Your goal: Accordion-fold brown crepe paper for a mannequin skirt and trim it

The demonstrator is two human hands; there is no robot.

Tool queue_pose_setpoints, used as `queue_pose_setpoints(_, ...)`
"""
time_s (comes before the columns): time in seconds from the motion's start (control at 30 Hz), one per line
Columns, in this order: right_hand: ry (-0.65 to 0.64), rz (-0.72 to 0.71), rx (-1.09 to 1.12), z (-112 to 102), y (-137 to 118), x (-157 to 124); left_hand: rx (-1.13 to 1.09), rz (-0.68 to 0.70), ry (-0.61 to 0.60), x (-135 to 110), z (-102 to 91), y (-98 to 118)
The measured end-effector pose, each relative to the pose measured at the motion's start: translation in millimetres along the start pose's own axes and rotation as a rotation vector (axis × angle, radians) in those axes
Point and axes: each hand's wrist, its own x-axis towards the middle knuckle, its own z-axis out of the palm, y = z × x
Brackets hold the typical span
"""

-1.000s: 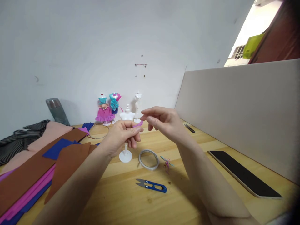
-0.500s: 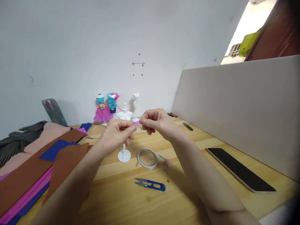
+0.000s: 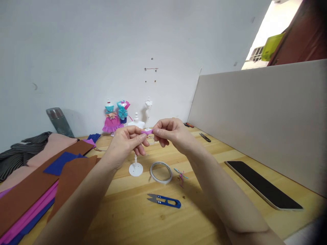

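A small strip of purple-pink material (image 3: 147, 132), paper or fabric, stretches between my two hands. My left hand (image 3: 127, 140) pinches one end of it between thumb and fingers. At the other end, the thumb and forefinger of my right hand (image 3: 170, 132) are closed on it. Just behind my left hand stands a white mini dress form (image 3: 136, 123), its middle hidden by the fingers and its round base (image 3: 136, 169) showing below. A roll of white tape (image 3: 161, 172) and blue thread snips (image 3: 164, 200) lie on the table under my hands.
Brown, pink and blue sheets (image 3: 73, 177) cover the left side, with a bottle (image 3: 59, 121) behind. Dressed mini forms (image 3: 112, 119) stand by the wall. Scraps (image 3: 181, 175) lie beside the tape. On the right are a phone (image 3: 263, 184), black snips (image 3: 205, 137) and a white partition (image 3: 258, 119).
My left thumb and fingers have shifted their grip, and more of the purple-pink strip now shows between the hands. My right hand stays almost still.
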Motion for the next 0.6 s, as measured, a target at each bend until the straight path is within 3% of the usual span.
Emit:
queue_pose_setpoints(0.4, -0.021, -0.007, 0.053, -3.5, 4.2, 1.4, -0.093, -0.007, -0.026, 0.0, -7.8, 1.5)
queue_pose_setpoints(0.6, -0.024, -0.008, 0.036, -1.3, 3.0, 1.1, -0.006, 0.024, 0.025, 0.4, -2.9, 0.9)
